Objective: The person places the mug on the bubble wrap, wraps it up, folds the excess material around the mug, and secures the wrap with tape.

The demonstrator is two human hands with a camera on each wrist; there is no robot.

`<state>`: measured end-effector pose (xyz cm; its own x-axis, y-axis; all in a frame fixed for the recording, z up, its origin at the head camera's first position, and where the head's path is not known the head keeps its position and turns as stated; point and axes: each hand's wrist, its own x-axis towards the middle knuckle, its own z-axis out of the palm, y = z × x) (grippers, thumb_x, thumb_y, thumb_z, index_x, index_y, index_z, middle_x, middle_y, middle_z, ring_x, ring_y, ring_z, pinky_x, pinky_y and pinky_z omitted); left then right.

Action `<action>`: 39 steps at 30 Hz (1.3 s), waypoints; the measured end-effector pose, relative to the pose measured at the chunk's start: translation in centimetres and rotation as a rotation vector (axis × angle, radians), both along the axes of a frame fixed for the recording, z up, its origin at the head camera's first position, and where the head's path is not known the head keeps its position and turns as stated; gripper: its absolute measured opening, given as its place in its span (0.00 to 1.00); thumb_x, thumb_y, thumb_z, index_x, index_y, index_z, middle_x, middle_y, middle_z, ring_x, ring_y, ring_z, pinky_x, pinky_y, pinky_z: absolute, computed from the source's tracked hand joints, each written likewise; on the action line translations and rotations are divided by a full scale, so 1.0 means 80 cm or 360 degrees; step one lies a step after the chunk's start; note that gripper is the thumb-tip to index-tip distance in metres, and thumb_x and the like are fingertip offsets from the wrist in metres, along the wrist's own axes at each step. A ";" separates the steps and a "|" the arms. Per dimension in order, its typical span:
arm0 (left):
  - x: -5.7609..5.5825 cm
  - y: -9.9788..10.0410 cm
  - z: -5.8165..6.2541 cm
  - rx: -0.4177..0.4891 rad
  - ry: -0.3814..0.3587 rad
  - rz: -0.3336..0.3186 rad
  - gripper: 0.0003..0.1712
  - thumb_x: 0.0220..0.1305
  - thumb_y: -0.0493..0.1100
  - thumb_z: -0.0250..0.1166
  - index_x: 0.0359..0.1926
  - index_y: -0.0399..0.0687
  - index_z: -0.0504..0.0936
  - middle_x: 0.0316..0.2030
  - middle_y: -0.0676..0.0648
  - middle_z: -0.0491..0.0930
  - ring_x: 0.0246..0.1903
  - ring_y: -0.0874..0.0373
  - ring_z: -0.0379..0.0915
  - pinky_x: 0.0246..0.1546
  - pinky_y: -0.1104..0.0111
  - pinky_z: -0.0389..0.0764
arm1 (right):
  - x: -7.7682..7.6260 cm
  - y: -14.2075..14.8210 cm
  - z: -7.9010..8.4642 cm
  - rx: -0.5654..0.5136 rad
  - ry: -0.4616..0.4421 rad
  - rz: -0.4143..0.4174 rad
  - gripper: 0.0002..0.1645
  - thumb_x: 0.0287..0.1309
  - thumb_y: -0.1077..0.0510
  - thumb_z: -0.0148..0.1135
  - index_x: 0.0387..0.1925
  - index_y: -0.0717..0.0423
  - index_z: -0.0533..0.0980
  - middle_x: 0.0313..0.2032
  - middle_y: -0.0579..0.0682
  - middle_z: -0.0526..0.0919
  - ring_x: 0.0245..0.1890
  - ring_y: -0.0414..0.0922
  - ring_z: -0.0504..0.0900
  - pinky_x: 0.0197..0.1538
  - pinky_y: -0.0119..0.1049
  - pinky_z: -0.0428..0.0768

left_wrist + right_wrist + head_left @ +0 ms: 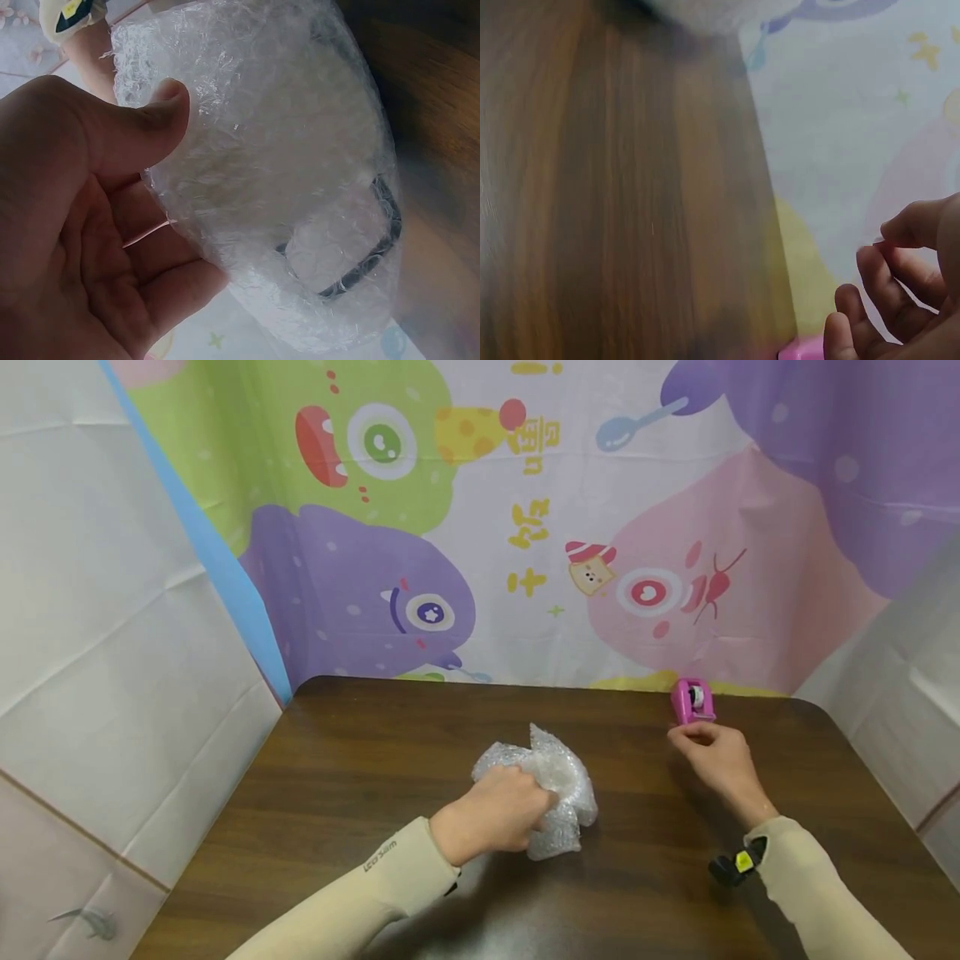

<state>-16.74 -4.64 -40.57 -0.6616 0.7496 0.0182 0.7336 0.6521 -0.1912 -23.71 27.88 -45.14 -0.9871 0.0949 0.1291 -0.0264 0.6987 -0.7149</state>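
Observation:
A bundle of bubble wrap (568,777) is held by my left hand (498,810) above the middle of the table. In the left wrist view, the thumb (161,112) lies on the near face of the wrap (225,82), with the fingers behind its edge. Through the plastic shows a pale thing with a dark-edged loop (367,262), like a mug's handle. My right hand (720,760) is just in front of a pink tape dispenser (692,702). Its thumb and forefinger pinch a tiny, barely visible sliver (878,241), apparently clear tape.
The brown wooden table (360,760) ends at a hanging cloth (525,635) with cartoon monsters. Pale panels (112,610) stand at the left and right sides. The dispenser sits close to the table's back right edge.

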 end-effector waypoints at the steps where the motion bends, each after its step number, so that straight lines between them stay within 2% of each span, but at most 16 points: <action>1: 0.000 0.000 0.000 -0.0005 0.0001 -0.0001 0.09 0.58 0.52 0.76 0.38 0.62 0.86 0.26 0.56 0.85 0.27 0.53 0.81 0.24 0.62 0.81 | 0.003 -0.003 0.002 -0.0021 -0.0003 0.0007 0.25 0.69 0.45 0.64 0.50 0.64 0.85 0.47 0.64 0.87 0.37 0.46 0.76 0.34 0.29 0.74; 6: -0.001 0.000 0.001 -0.0023 0.0001 -0.0007 0.10 0.57 0.51 0.77 0.40 0.62 0.87 0.26 0.56 0.85 0.26 0.54 0.80 0.23 0.63 0.81 | 0.018 -0.020 0.011 -0.0114 -0.0020 0.0060 0.24 0.69 0.45 0.64 0.50 0.61 0.85 0.48 0.62 0.87 0.37 0.42 0.77 0.35 0.29 0.76; 12: -0.001 0.001 0.000 -0.0029 0.0004 -0.0007 0.11 0.56 0.52 0.78 0.40 0.62 0.86 0.28 0.57 0.86 0.27 0.54 0.80 0.24 0.63 0.81 | 0.034 -0.040 0.016 -0.0252 0.0042 0.0118 0.20 0.68 0.48 0.67 0.47 0.62 0.86 0.47 0.60 0.88 0.35 0.31 0.79 0.35 0.28 0.77; 15: 0.000 0.002 0.000 -0.0031 -0.0018 0.0004 0.11 0.56 0.52 0.77 0.38 0.62 0.85 0.26 0.57 0.85 0.26 0.54 0.79 0.24 0.62 0.80 | 0.041 -0.049 0.018 -0.0373 0.0038 0.0141 0.20 0.67 0.48 0.68 0.47 0.62 0.86 0.45 0.52 0.89 0.37 0.29 0.80 0.37 0.27 0.78; 17: 0.000 0.003 0.000 -0.0028 -0.0027 0.0013 0.09 0.58 0.54 0.73 0.36 0.61 0.84 0.23 0.57 0.83 0.26 0.54 0.79 0.23 0.62 0.80 | 0.045 -0.056 0.020 -0.0441 0.0019 0.0157 0.21 0.67 0.48 0.68 0.47 0.62 0.85 0.42 0.43 0.89 0.37 0.31 0.80 0.37 0.28 0.78; 20: 0.001 0.004 0.001 -0.0016 -0.0049 0.0040 0.11 0.60 0.58 0.68 0.31 0.59 0.82 0.19 0.56 0.78 0.25 0.55 0.79 0.23 0.62 0.80 | 0.052 -0.066 0.022 -0.0532 -0.0004 0.0198 0.21 0.67 0.48 0.68 0.47 0.62 0.84 0.37 0.36 0.88 0.38 0.34 0.82 0.38 0.30 0.79; 24: 0.002 0.005 0.001 -0.0007 -0.0042 0.0060 0.16 0.64 0.63 0.65 0.31 0.59 0.83 0.19 0.56 0.78 0.25 0.55 0.80 0.24 0.61 0.81 | 0.063 -0.081 0.028 -0.0596 -0.0038 0.0238 0.21 0.66 0.49 0.69 0.47 0.63 0.84 0.37 0.37 0.89 0.38 0.37 0.84 0.39 0.31 0.81; 28: 0.001 0.006 -0.003 0.0019 0.0031 0.0064 0.19 0.66 0.67 0.65 0.35 0.60 0.86 0.22 0.55 0.82 0.28 0.55 0.83 0.27 0.62 0.83 | 0.074 -0.093 0.036 -0.0655 -0.0060 0.0271 0.19 0.65 0.51 0.70 0.47 0.63 0.85 0.42 0.39 0.89 0.38 0.35 0.83 0.39 0.31 0.83; 32: 0.001 0.007 -0.009 0.0064 0.0099 0.0073 0.20 0.64 0.68 0.66 0.36 0.61 0.87 0.24 0.56 0.85 0.30 0.56 0.84 0.29 0.62 0.84 | 0.084 -0.102 0.041 -0.0702 -0.0079 0.0329 0.16 0.64 0.53 0.71 0.45 0.62 0.85 0.44 0.44 0.90 0.35 0.36 0.83 0.39 0.33 0.84; 39: 0.003 0.007 -0.014 0.0087 0.0162 0.0073 0.19 0.64 0.68 0.67 0.34 0.61 0.87 0.24 0.56 0.84 0.29 0.58 0.84 0.31 0.64 0.83 | 0.099 -0.119 0.042 -0.0739 -0.0156 0.0432 0.15 0.64 0.55 0.71 0.44 0.65 0.85 0.35 0.42 0.87 0.31 0.41 0.81 0.34 0.34 0.83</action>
